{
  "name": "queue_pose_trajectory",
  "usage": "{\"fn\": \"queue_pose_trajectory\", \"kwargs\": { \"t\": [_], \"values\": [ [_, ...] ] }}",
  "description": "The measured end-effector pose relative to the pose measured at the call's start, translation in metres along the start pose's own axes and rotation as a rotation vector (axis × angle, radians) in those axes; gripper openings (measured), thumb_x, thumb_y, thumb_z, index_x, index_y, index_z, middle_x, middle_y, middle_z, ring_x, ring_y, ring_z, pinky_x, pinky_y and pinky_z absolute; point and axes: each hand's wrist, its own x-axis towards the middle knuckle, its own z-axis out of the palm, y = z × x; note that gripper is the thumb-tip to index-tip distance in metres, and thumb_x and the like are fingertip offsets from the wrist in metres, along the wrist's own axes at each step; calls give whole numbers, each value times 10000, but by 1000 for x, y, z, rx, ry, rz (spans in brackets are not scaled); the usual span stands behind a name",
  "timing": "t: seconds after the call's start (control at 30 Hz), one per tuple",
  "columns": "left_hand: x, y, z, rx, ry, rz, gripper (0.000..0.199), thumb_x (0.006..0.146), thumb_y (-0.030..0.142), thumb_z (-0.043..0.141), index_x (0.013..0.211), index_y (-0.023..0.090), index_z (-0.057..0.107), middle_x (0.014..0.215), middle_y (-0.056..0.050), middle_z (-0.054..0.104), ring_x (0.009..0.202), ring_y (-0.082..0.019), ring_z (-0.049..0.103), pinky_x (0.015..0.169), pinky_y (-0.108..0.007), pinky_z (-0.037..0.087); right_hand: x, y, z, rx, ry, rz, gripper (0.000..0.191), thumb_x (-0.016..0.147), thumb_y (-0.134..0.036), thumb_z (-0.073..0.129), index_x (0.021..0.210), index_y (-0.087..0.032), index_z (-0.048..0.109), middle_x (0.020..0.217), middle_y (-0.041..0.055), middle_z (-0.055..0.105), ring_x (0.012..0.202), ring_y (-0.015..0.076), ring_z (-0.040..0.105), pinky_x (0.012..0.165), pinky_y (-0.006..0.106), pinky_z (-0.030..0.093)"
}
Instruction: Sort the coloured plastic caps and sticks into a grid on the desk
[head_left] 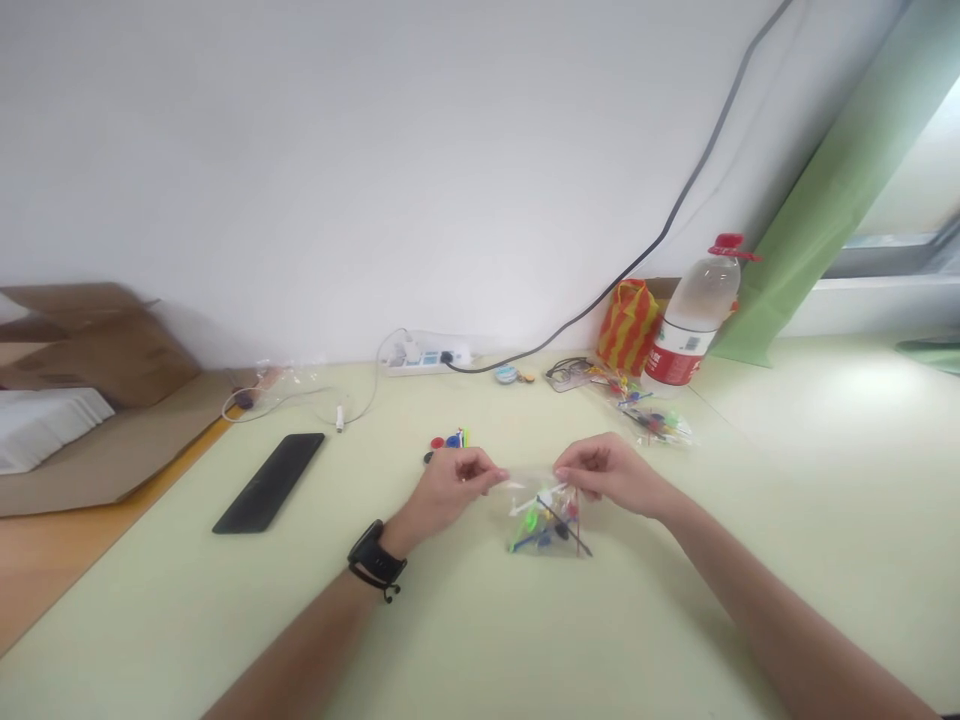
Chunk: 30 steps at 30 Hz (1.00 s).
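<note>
A clear bag (551,535) of coloured pieces (531,520), presumably light, limp and slippery, is pinched over the table (465,640) by the left hand (448,490) and right hand (613,474) at its upper edge, probably the best hold.

Black watch (373,556) (strap end (393,592) jutting) around the left wrist (397,536).

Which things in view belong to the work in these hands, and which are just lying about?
Seems part of the work:
clear bag, pinched by left hand and right hand
coloured pieces inside
perhaps the loose discs

Seems just lying about:
black slab
power strip
bottle
striped bag
box
</note>
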Motion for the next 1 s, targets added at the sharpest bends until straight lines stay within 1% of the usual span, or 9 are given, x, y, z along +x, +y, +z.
{"fn": "queue_pose_trajectory", "kwargs": {
  "t": [0.1,0.2,0.3,0.37,0.43,0.5,0.63,0.83,1.0],
  "values": [
    [3,-6,-6,9,190,36,400,952,506,620,726,176,597,621,33,534,558,-97,462,532,-225,370,0,1,-13,22,285,-103,306,841,-470,770,855,-165,766,588,2,610,484,119,524,454,263,424],
    [2,-9,-6,61,295,69,430,1014,523,495,757,192,589,607,35,505,542,-107,454,535,-234,382,0,4,-25,-40,680,-170,307,855,-475,752,934,-179,765,561,-1,604,451,138,517,411,278,392],
    [0,-8,-5,174,316,122,440,1037,510,438,784,198,616,620,19,520,556,-122,477,557,-252,404,-2,12,-39,-338,1025,-301,290,902,-461,689,967,-191,770,761,69,721,564,183,624,481,316,481],
    [-1,-7,-5,238,342,147,427,1049,487,409,831,202,639,683,-3,575,614,-140,536,604,-268,442,-3,22,-50,-632,1129,-412,257,925,-423,645,912,-202,774,959,106,754,755,221,695,630,347,553],
    [-1,-7,-7,309,409,166,392,1053,458,402,893,208,658,801,-34,651,751,-175,610,699,-298,483,-2,35,-62,-890,1082,-375,246,946,-366,592,888,-210,773,1023,106,756,821,218,700,668,335,535],
    [2,-8,-12,392,494,182,355,1051,433,410,936,216,666,921,-58,696,904,-215,631,818,-341,490,-1,48,-71,-1075,934,-192,249,946,-292,543,862,-208,762,1012,94,753,738,190,669,619,319,472],
    [9,-21,-24,518,627,149,299,1033,414,441,992,220,666,1061,-77,710,1056,-265,597,997,-420,438,3,63,-77,-1197,641,106,191,891,-335,604,807,-210,721,942,76,747,731,213,642,610,317,397],
    [17,-46,-37,476,656,-45,368,1023,456,405,1053,219,685,1130,-96,714,1137,-303,597,1077,-489,397,7,56,-59,-1072,579,2,303,939,-413,553,737,-215,660,827,50,732,668,197,626,603,311,382],
    [20,-54,-44,220,717,-150,545,1046,557,295,1102,213,714,1273,-109,698,1276,-294,583,1128,-460,392,7,52,-42,-926,360,-76,264,954,-376,531,807,-216,681,881,61,737,735,204,662,664,321,460]
  ]
}}
